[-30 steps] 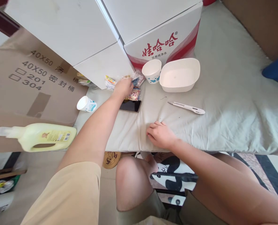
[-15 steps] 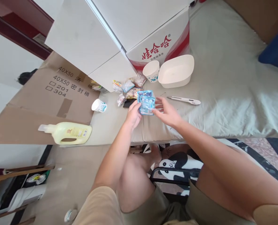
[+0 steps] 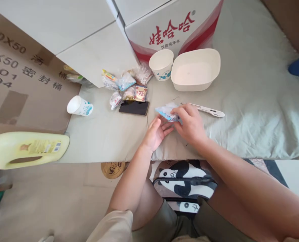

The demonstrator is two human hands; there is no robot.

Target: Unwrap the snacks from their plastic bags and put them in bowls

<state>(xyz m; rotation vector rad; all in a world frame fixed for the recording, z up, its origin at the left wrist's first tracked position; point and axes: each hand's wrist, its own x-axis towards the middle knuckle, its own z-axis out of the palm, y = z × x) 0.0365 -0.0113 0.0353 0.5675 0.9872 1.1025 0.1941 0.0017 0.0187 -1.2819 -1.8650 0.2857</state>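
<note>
My right hand (image 3: 193, 125) is closed on a small blue-and-clear plastic packet (image 3: 166, 110), pinching its right end with fingers and thumb. The packet is tilted, so its front print cannot be read. Just below it, my left hand (image 3: 154, 135) is open, palm up, its fingertips close under the packet; whether they touch it I cannot tell. Behind my right hand lies a white utility knife (image 3: 211, 111), its left end partly hidden by the fingers. A dark phone (image 3: 134, 108) rests to the upper left of my left hand.
Several wrapped snack packets (image 3: 126, 85) are heaped behind the phone. A paper tub (image 3: 162, 65) and an oval white bowl (image 3: 196, 72) stand near the printed carton (image 3: 169, 33). At left are a paper cup (image 3: 80, 106), a yellow bottle (image 3: 36, 149) and a large cardboard box (image 3: 13, 77).
The packet has passed from my left hand to my right and turned from face-on to tilted. My left hand has opened beneath it. The view has come closer to the covered surface.
</note>
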